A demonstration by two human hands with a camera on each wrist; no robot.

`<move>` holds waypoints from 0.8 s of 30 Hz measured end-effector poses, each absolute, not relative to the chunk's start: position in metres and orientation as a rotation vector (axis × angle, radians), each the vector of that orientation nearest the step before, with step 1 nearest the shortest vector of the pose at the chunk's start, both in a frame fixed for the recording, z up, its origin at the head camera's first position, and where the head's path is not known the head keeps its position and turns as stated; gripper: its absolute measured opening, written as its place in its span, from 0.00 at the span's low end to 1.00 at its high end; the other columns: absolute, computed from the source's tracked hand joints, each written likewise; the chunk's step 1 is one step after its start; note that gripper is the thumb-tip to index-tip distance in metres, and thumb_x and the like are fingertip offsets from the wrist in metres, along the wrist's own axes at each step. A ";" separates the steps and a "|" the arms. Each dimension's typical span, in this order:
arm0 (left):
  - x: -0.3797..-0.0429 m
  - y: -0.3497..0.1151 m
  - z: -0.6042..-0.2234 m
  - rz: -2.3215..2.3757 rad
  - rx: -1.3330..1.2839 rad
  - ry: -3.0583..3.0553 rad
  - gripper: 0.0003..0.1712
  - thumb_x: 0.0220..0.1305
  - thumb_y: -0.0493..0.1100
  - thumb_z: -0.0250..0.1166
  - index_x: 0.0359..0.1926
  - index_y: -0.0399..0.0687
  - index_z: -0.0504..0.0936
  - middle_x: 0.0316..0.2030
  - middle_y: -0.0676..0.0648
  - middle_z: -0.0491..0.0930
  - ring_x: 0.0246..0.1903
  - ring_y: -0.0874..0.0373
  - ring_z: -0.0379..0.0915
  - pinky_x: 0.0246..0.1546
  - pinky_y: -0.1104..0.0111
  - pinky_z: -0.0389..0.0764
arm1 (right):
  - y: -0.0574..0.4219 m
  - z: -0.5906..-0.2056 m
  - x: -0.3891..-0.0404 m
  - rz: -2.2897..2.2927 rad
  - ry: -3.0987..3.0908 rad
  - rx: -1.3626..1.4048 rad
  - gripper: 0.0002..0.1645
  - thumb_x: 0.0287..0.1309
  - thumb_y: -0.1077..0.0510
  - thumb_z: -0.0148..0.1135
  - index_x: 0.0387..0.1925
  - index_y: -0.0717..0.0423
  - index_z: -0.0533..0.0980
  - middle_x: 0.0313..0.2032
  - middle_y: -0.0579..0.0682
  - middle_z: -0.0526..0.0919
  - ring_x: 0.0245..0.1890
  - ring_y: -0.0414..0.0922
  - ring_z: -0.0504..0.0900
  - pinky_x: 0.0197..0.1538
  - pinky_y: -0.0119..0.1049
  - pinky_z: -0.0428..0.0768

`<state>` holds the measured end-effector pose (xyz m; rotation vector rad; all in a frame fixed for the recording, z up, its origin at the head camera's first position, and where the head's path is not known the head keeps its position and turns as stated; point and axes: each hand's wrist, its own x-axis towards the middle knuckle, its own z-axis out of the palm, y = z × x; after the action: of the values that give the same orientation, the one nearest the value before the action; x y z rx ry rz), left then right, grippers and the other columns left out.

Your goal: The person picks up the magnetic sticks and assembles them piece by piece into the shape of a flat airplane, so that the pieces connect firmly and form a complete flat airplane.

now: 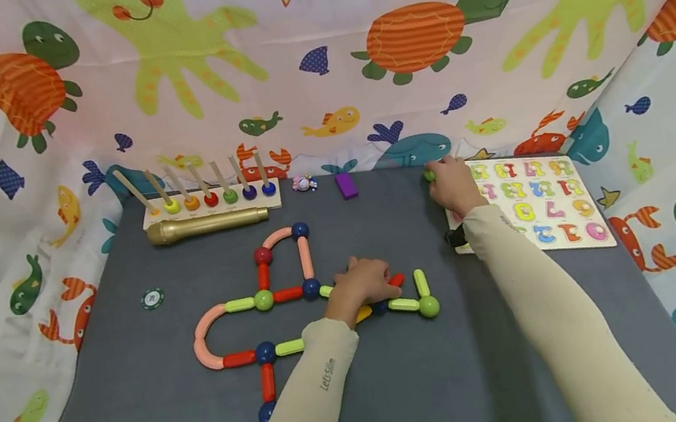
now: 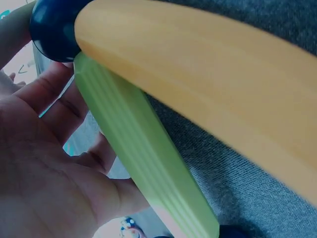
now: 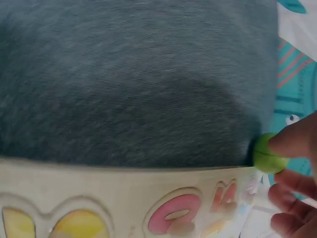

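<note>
My right hand pinches a green ball between thumb and fingers, at the far left corner of a wooden number board. My left hand is over the right part of a joined shape of coloured sticks and balls. In the left wrist view its fingers close about a dark blue ball, which joins a yellow-orange stick and a light green stick. A red stick shows beside its fingertips. Farther right, another green ball joins two light green sticks.
Behind the shape stand a wooden peg rack with coloured rings and a gold microphone. A small figurine and a purple block lie near the back edge. A round chip lies on the left. Printed cloth hangs around the grey table.
</note>
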<state>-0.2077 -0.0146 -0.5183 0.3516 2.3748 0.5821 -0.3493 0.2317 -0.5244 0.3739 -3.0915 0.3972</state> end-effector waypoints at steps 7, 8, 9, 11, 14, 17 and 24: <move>-0.205 -0.014 -0.523 0.591 0.400 2.371 0.18 0.74 0.55 0.70 0.34 0.51 0.75 0.32 0.48 0.71 0.53 0.43 0.62 0.55 0.41 0.64 | 0.230 -0.540 -0.338 0.490 -3.053 0.367 0.18 0.69 0.67 0.56 0.56 0.72 0.80 0.49 0.76 0.79 0.50 0.72 0.77 0.56 0.65 0.75; -0.205 -0.014 -0.523 0.595 0.407 2.367 0.19 0.74 0.56 0.70 0.34 0.51 0.75 0.31 0.49 0.70 0.52 0.43 0.63 0.53 0.42 0.63 | 0.228 -0.542 -0.335 0.519 -3.054 0.365 0.18 0.68 0.67 0.57 0.55 0.73 0.80 0.48 0.75 0.80 0.49 0.71 0.78 0.55 0.64 0.75; -0.204 -0.014 -0.523 0.601 0.413 2.363 0.19 0.74 0.56 0.71 0.33 0.52 0.74 0.31 0.49 0.69 0.51 0.44 0.62 0.51 0.43 0.63 | 0.226 -0.545 -0.333 0.561 -3.049 0.366 0.17 0.68 0.68 0.58 0.54 0.73 0.80 0.47 0.74 0.81 0.49 0.70 0.78 0.55 0.63 0.76; -0.205 -0.016 -0.522 0.617 0.413 2.364 0.20 0.73 0.56 0.71 0.32 0.52 0.73 0.30 0.49 0.68 0.49 0.44 0.63 0.49 0.44 0.61 | 0.220 -0.548 -0.327 0.661 -3.027 0.370 0.16 0.68 0.68 0.61 0.53 0.74 0.81 0.47 0.73 0.82 0.48 0.68 0.79 0.55 0.61 0.76; -0.207 -0.019 -0.519 0.649 0.398 2.358 0.21 0.73 0.55 0.71 0.32 0.51 0.72 0.30 0.49 0.68 0.48 0.44 0.62 0.48 0.45 0.60 | 0.208 -0.548 -0.317 0.805 -3.005 0.390 0.16 0.69 0.67 0.65 0.54 0.73 0.82 0.48 0.71 0.84 0.47 0.64 0.79 0.53 0.59 0.75; -0.208 -0.022 -0.517 0.681 0.382 2.343 0.20 0.73 0.55 0.72 0.32 0.50 0.73 0.30 0.49 0.68 0.48 0.44 0.62 0.47 0.45 0.59 | 0.198 -0.544 -0.300 0.935 -3.015 0.441 0.17 0.70 0.65 0.66 0.56 0.70 0.82 0.49 0.68 0.84 0.46 0.61 0.79 0.51 0.57 0.75; -0.209 -0.024 -0.514 0.704 0.378 2.319 0.15 0.74 0.54 0.71 0.36 0.51 0.79 0.34 0.48 0.74 0.51 0.43 0.62 0.53 0.41 0.62 | 0.196 -0.537 -0.250 1.355 -3.077 0.523 0.18 0.75 0.59 0.66 0.61 0.63 0.83 0.50 0.58 0.86 0.45 0.53 0.83 0.50 0.50 0.79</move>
<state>-0.2090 -0.0238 -0.5142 0.3779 2.3187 0.7041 -0.2505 0.1957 -0.5367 0.5231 -3.0770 1.3555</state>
